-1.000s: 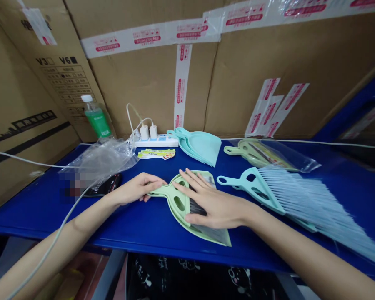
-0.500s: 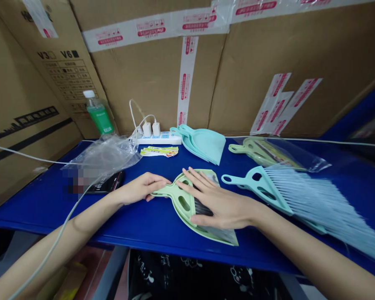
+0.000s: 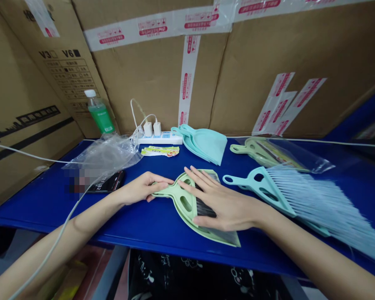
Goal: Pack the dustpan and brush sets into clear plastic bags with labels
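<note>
A pale green hand brush with dark bristles lies nested in a matching pale green dustpan near the front of the blue table. My left hand is closed around the handle end of this set. My right hand lies flat on top of the brush, fingers stretched out and spread, pressing it into the pan.
To the right lie teal brushes with long pale bristles and a bagged green set. Stacked teal dustpans, a power strip, a green bottle, clear bags and a phone stand behind. Cardboard boxes wall the back.
Both hands stay on the green set in the same hold. Only the view has shifted slightly.
</note>
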A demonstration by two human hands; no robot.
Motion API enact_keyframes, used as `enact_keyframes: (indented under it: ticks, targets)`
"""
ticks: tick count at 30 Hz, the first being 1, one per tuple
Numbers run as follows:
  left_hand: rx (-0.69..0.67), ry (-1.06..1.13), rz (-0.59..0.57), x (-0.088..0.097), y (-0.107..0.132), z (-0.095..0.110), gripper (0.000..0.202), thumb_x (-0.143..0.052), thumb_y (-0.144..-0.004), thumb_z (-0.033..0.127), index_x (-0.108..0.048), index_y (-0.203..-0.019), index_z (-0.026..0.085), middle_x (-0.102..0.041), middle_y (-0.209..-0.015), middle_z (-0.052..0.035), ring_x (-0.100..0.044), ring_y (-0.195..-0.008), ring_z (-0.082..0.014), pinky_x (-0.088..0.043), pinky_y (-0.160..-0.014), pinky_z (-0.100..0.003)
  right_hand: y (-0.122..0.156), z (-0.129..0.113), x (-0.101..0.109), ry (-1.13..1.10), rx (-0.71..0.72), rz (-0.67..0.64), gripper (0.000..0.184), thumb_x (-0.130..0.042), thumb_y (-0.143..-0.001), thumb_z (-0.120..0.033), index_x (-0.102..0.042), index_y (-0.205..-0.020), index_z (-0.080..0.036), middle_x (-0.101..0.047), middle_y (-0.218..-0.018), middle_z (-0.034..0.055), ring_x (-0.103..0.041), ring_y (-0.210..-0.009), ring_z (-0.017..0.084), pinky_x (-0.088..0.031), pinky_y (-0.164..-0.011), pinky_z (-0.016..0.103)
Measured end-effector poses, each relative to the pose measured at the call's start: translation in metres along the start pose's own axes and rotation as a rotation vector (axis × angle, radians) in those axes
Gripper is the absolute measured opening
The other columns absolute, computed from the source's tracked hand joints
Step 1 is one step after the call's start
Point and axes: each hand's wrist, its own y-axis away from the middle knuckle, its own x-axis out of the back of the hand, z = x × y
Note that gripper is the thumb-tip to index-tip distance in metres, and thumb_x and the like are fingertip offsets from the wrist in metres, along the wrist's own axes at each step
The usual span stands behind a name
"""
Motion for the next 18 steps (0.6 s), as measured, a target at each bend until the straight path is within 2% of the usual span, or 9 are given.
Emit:
enact_keyframes:
  ticks: [10,18]
  targets:
    - [-0.035,0.047,-0.017,0.0018,0.0000,-0.0029,0.042,-0.058,-0.084,0.042,-0.066,-0.116,0.016,-0.048,-0.055,0.0064,-0.035,-0.041,-0.0034,-0.028,-0.039,-0.016,0.0000,-0.0011,0.0016,0.043,-0.022,-0.043,0.087,-0.041,-0.086,-0.067,-0.007,-0.152,-0.022,0.013,-0.157,0.0094,0.013,-0.141,0.034,-0.005,-0.113,0.057]
    - [0.029,0.074,0.000,0.0001,0.0005,0.0015,0.041,-0.061,-0.082,0.039,-0.067,-0.115,0.014,-0.049,-0.052,0.0065,-0.037,-0.039,-0.0037,-0.027,-0.037,-0.016,0.0001,-0.0040,0.0026,0.070,-0.031,-0.051,0.086,-0.044,-0.087,-0.062,-0.007,-0.152,-0.020,0.014,-0.156,0.0114,0.014,-0.141,0.033,-0.006,-0.113,0.057]
